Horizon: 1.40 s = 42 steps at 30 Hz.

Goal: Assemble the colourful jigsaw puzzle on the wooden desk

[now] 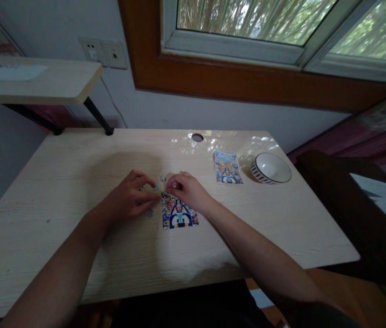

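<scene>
A partly built colourful jigsaw puzzle [178, 214] with a blue cartoon figure lies in the middle of the light wooden desk [59, 182]. My left hand [129, 197] rests just left of it, fingers curled, its fingertips pinching a small puzzle piece [155, 187]. My right hand [186, 189] sits at the puzzle's top edge with fingers pinched together on something small that I cannot make out. A few loose pieces [150, 212] lie beside my left hand.
A printed reference picture [227, 167] of the same cartoon lies further back on the right, next to a striped white bowl [271, 168]. A cable hole [197, 137] is near the desk's far edge. A raised shelf [36, 82] stands at the back left. A dark chair [350, 205] is at right.
</scene>
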{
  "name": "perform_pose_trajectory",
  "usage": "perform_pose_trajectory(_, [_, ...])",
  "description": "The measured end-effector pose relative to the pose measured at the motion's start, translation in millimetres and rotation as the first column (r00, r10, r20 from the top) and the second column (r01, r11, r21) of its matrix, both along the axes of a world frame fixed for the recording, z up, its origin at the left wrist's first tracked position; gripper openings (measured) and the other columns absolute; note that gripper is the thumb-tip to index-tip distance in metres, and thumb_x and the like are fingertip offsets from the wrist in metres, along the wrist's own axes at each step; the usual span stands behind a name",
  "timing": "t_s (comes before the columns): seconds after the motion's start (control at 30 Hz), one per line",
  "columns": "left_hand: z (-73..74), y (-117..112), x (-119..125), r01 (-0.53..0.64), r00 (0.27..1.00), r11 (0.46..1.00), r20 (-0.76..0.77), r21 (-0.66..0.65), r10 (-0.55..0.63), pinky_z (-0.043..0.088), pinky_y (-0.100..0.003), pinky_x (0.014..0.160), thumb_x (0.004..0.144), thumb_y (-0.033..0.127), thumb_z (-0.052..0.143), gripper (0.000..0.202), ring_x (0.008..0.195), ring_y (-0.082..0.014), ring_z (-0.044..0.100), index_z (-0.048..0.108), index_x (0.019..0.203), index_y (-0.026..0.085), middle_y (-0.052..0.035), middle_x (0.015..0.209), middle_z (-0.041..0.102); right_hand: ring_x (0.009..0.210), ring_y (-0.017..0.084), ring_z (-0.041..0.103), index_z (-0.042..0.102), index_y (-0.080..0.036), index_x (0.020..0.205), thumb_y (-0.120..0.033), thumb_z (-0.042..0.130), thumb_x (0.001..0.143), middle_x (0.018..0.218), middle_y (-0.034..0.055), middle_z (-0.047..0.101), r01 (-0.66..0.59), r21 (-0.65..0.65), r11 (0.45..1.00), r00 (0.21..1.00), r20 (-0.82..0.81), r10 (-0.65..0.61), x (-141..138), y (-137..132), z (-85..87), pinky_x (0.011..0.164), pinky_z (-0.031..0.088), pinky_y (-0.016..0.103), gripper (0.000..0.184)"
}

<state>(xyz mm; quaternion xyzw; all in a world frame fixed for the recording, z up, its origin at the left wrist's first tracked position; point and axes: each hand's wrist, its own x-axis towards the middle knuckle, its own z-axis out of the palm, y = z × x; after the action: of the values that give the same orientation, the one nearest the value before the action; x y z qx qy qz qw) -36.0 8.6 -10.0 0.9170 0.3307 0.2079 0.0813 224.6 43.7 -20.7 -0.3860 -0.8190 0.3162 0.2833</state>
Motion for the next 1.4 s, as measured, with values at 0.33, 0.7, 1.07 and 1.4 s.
perform_pose_trajectory(0.33, [-2.0,0,0,-0.01,1.0,1.0,0.003,0.005,0.01,0.048,-0.048,0.1,0.094,0.027,0.069,0.026,0.117,-0.0282,0.05,0.078,0.117,0.036,-0.0071,0.123,0.064,0.083,0.018,0.059,0.071,-0.024,0.087,-0.007,0.071,0.088,0.083,0.0002,0.071,0.004,0.076,0.997,1.0,0.007,-0.004,4,1,-0.9,0.079,0.044,0.031,0.017])
perform_pose_trajectory(0.7, [-5.0,1,-1,-0.034,0.999,0.999,0.021,0.021,0.033,0.049,-0.046,0.099,0.094,0.028,0.069,0.028,0.115,-0.027,0.052,0.077,0.12,0.037,-0.0068,0.122,0.064,0.095,0.022,0.06,0.072,-0.026,0.101,-0.03,0.076,0.092,0.104,0.0039,0.073,-0.095,0.212,0.973,0.992,0.097,0.075,13,-4,-2.8,0.089,0.043,0.037,0.011])
perform_pose_trajectory(1.07, [-2.9,1,1,-0.042,0.999,0.999,0.009,0.006,0.042,0.046,-0.044,0.099,0.097,0.027,0.065,0.029,0.113,-0.0264,0.052,0.076,0.122,0.036,-0.0068,0.119,0.065,0.1,0.024,0.058,0.074,-0.025,0.104,-0.031,0.072,0.095,0.106,0.0062,0.071,-0.102,0.243,0.965,0.986,0.153,0.065,7,-7,-9.2,0.09,0.045,0.04,0.011])
perform_pose_trajectory(1.4, [-3.5,1,0,-0.042,0.999,0.999,0.018,-0.011,0.042,0.044,-0.043,0.101,0.096,0.026,0.067,0.032,0.114,-0.026,0.053,0.075,0.124,0.038,-0.0056,0.12,0.065,0.103,0.023,0.059,0.074,-0.025,0.11,-0.028,0.07,0.095,0.11,0.0064,0.069,-0.115,0.235,0.965,0.989,0.117,0.09,16,-5,-7.6,0.094,0.045,0.04,0.015])
